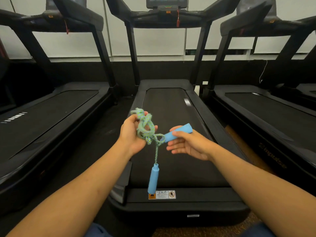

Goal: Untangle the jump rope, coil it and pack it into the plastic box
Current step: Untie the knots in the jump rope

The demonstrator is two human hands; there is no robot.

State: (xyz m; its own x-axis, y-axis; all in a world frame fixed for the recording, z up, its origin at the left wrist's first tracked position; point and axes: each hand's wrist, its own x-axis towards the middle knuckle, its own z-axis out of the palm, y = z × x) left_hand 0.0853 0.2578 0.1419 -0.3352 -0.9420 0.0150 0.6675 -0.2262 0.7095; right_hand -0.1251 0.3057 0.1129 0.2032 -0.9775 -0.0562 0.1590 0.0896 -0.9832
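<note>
Holding the knotted green-and-blue woven jump rope (145, 127) bunched in my left hand (132, 134) and pinching one blue foam handle (177, 133) with my right hand (188, 145), I've barely begun untangling; no plastic box shows.

Pretty clearly a gym: 3 black treadmills (172, 134) lined up side by side facing a white wall, the middle one with a console screen (166, 1) up top.
</note>
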